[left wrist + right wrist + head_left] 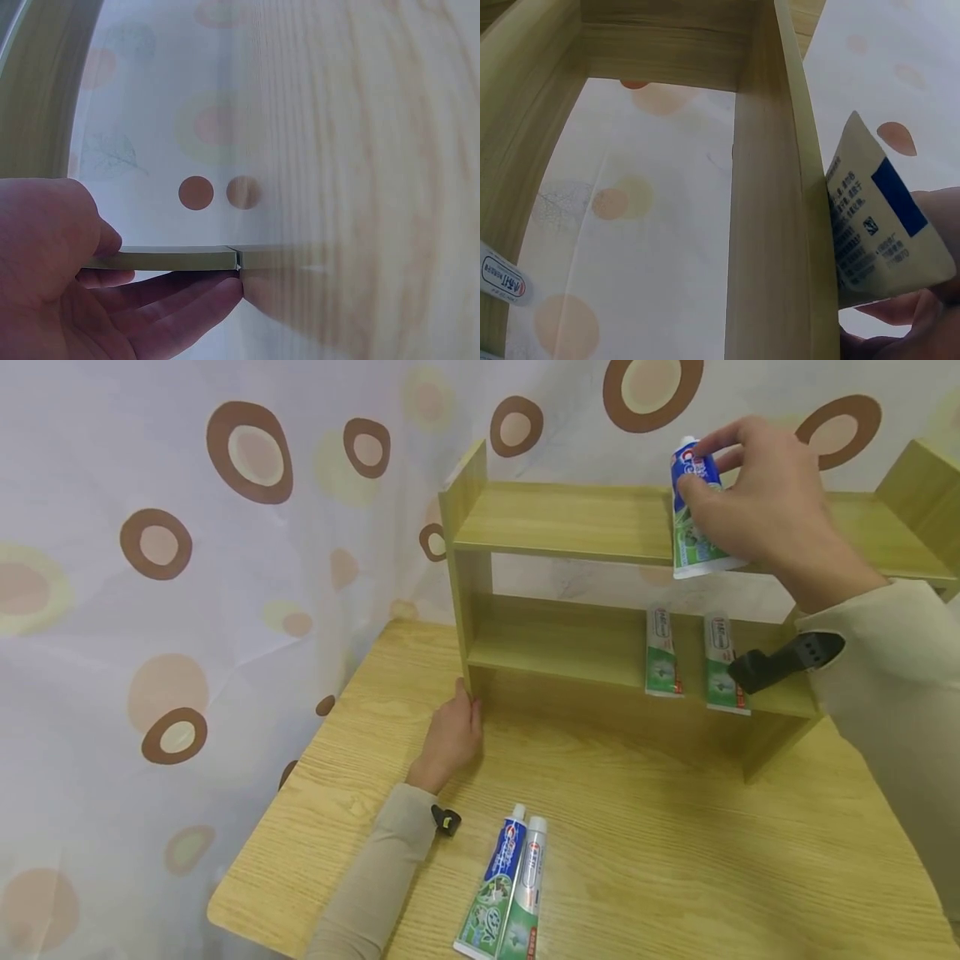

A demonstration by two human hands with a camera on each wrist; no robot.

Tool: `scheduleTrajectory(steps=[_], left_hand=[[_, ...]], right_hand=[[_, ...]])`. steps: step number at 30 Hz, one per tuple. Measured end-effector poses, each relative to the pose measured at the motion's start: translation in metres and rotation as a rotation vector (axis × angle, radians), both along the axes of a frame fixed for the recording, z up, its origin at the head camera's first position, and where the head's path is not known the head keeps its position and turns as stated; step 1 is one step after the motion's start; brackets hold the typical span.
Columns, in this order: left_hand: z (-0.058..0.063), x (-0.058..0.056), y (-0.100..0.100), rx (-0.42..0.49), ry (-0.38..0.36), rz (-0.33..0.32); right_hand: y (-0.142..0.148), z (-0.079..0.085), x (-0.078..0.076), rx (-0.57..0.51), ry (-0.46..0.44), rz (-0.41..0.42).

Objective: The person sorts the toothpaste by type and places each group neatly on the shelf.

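Note:
My right hand pinches a blue and green toothpaste tube at the upper board of a wooden shelf, cap end up. In the right wrist view the tube's flat white crimped end overlaps the board's edge, and part of the hand is hidden behind it. My left hand holds the lower end of the shelf's left side panel. The left wrist view has that panel's edge between thumb and fingers, the fingertips right at the tabletop.
Two green and white toothpaste tubes, one left and one right, lie on the lower board. A blue-green tube and a silver-green tube lie side by side on the wooden table. A patterned curtain hangs behind.

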State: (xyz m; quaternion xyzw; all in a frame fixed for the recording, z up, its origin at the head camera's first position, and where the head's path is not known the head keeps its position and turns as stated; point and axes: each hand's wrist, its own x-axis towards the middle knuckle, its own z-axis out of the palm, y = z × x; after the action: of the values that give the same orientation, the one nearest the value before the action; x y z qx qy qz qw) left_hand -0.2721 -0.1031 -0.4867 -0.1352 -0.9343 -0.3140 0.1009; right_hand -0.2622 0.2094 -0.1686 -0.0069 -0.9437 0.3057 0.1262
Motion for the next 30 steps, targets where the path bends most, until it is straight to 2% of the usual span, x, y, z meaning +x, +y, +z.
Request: scheduleTrajectory(steps=[2,4,9,11,14,18,20,23,25,27,28,30], left_hand=[[0.000,0.000,-0.001,0.013,0.006,-0.008],[-0.014,-0.007,-0.005,0.012,0.037,-0.008],[-0.021,-0.013,-0.007,0.032,0.025,-0.010],[-0.018,-0.012,-0.005,0.038,0.006,-0.008],[-0.039,-0.026,-0.008,0.030,0.011,0.010],[-0.051,-0.034,-0.009,0.022,0.004,0.018],[-0.047,-0.032,-0.009,0.028,-0.004,0.017],[-0.028,-0.019,-0.005,0.016,-0.015,0.027],[-0.011,-0.008,-0.003,0.010,-0.033,0.027],[0.001,0.000,-0.001,0.003,-0.042,0.028],[-0.008,-0.004,-0.004,0.005,-0.027,0.021],[-0.008,-0.004,-0.004,0.020,-0.034,0.009]], right_hand=[[0.000,0.001,-0.001,0.010,-0.013,0.016],[-0.001,0.002,-0.003,0.025,-0.026,0.027],[-0.002,0.002,-0.007,0.081,-0.053,0.047],[-0.004,0.001,-0.009,0.116,-0.060,0.060],[-0.008,0.000,-0.012,0.170,-0.060,0.081],[-0.011,-0.002,-0.012,0.212,-0.078,0.086],[-0.011,-0.003,-0.012,0.216,-0.093,0.080],[-0.010,-0.004,-0.012,0.215,-0.092,0.075],[-0.010,-0.004,-0.009,0.212,-0.063,0.068],[-0.011,-0.003,-0.002,0.202,-0.010,0.055],[-0.012,-0.003,0.003,0.189,0.025,0.048],[-0.014,-0.002,0.014,0.162,0.118,0.034]])
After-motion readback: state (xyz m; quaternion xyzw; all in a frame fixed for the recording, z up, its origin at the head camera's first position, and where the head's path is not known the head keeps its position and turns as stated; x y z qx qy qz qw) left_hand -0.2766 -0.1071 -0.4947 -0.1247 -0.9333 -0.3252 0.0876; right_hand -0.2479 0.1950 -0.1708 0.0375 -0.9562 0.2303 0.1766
